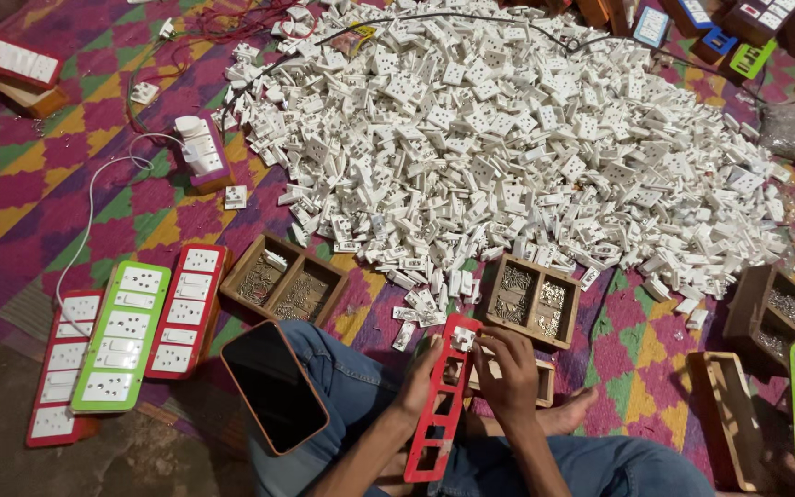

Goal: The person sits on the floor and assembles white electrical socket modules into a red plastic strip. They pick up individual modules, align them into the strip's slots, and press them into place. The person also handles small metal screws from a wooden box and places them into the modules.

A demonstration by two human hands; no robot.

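The person sits on a patterned mat (pixel 39 175) and holds a long red plastic frame (pixel 441 405) with square openings, standing almost upright between the knees, near the middle of the scene. The left hand (pixel 419 379) wraps its fingers closed around the left edge of the frame, about half way up. The right hand (pixel 508 368) is at the top of the frame, its fingers closed on a small white socket module (pixel 463 340) that sits at the uppermost opening.

The frame looks thin and light but quite stiff; I judge it can bend or crack at the narrow bars between openings, so the long side rails are the safer place to hold. The module seems hard, small and a little slippery.

Just beyond the hands stands a wooden box (pixel 534 301) with small metal parts, and farther a big heap of white modules (pixel 508 138). A dark phone (pixel 274 387) rests on the left thigh.
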